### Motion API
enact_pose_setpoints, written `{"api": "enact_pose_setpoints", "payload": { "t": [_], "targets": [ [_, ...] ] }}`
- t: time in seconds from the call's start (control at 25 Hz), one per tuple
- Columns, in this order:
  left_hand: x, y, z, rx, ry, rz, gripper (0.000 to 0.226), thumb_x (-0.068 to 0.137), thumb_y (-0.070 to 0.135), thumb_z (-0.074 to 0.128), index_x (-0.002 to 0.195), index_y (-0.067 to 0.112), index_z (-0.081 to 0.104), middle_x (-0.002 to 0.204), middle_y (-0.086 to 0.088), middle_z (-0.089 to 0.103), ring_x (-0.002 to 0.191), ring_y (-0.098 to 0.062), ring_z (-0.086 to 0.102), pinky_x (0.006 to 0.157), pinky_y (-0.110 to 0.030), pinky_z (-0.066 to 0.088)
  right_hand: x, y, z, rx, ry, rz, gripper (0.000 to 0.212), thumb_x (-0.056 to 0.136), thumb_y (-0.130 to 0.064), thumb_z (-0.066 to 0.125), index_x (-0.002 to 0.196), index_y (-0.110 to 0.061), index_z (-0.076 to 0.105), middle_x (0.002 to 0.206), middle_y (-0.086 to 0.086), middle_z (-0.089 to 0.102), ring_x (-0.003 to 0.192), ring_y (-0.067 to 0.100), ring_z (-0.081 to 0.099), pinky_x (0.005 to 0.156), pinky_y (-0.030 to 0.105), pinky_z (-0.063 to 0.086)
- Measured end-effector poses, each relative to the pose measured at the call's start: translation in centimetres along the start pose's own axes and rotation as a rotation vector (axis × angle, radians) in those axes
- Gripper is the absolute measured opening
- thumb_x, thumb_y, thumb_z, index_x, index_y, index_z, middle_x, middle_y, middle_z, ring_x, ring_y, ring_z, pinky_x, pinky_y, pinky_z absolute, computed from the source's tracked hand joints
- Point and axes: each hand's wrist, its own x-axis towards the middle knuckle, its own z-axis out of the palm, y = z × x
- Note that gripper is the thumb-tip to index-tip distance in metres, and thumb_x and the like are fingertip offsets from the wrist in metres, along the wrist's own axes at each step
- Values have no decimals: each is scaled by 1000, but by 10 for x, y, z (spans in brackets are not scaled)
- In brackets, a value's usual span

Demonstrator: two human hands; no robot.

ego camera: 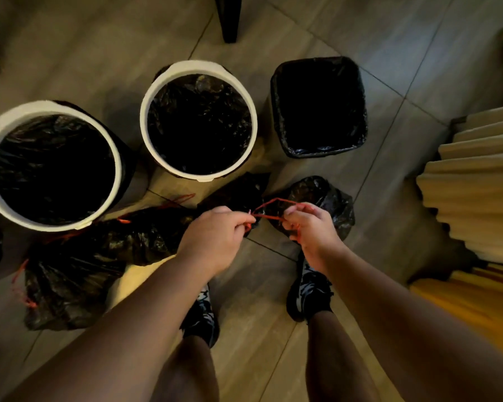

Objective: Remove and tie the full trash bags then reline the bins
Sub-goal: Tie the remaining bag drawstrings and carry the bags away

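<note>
Trash-bag tying: a person's left hand (215, 233) and right hand (311, 227), held close together but not touching above a tiled floor (273, 329), each pinch a red drawstring (269, 217). The string runs between them and arcs just beyond, over a black trash bag (328, 198) lying directly past the right hand. Left of the hands, a second black bag (145, 236) lies near the left wrist and a third black bag (70, 285) lies farther left, red string trailing from it. Beyond the hands stand three bins lined in black plastic: a large white round bin (117, 166) well to the left, a smaller white round bin (144, 117) ahead of the left hand, and a black square bin (275, 94) ahead of the right. Dark patterned shoes (308, 291) show beneath the hands; pleated pale fabric (476, 175) is well to the right.
</note>
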Motion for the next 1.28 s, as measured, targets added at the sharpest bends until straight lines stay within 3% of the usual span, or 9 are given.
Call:
{"api": "enact_pose_setpoints", "payload": {
  "t": [0.2,0.36,0.48,0.56,0.68,0.84,1.0,1.08,1.28],
  "targets": [
    [-39,10,-12,99,-87,133,18,104,36,52,116,35,66,104,10,61,94,-18,62,67,-34,48,-42,5,5,95,200,-77,25,78,3,68,74,-20,77,69,5,72,67,17,68,58,25,52],
    [-62,10,-3,49,-62,143,23,103,31,54,119,32,71,119,13,57,106,-13,59,82,-36,54,-66,19,16,194,-12,-130,25,83,3,63,97,-13,76,92,18,77,90,33,75,79,42,61],
    [-63,12,6,-15,43,115,25,99,27,60,115,32,78,122,11,55,115,-11,51,96,-31,48,-74,28,28,-7,-145,-178,38,93,9,54,94,-20,79,92,13,76,79,20,71,65,32,57],
    [-66,16,8,-61,89,46,25,98,26,61,115,33,78,117,10,56,112,-11,52,92,-29,48,-81,31,28,-107,-199,-171,41,93,10,53,101,-22,78,92,2,77,74,11,67,59,24,51],
    [-71,24,11,-160,150,-47,18,98,29,64,113,35,74,108,15,63,98,-4,60,81,-26,55,-91,30,27,-288,-269,-196,32,96,-3,66,115,-28,72,105,-7,77,93,7,73,74,26,58],
    [-75,20,7,-308,214,-199,9,92,37,74,100,36,70,89,19,67,83,4,63,72,-23,57,-92,22,31,-429,-246,-222,17,92,-21,79,106,-29,74,98,-3,77,94,15,73,85,43,62],
    [-80,2,7,-473,279,-323,12,87,45,78,94,41,69,88,22,69,85,8,64,67,-11,54,-90,24,48,-565,-215,-291,4,94,-34,74,97,-37,76,89,-9,75,80,10,71,75,43,63],
    [-81,-11,9,-597,321,-370,9,89,48,76,90,41,70,90,29,69,85,11,64,63,-9,51,-89,28,61,-511,-185,-288,7,93,-28,75,90,-35,75,85,-4,75,75,18,71,71,46,60],
    [-86,-89,15,-615,242,-554,6,97,39,66,95,37,71,87,13,73,70,-2,65,50,-16,44,-87,54,80,-259,-215,-185,16,91,-7,68,87,-22,66,89,9,72,83,35,66,79,55,55]
  ]
}}
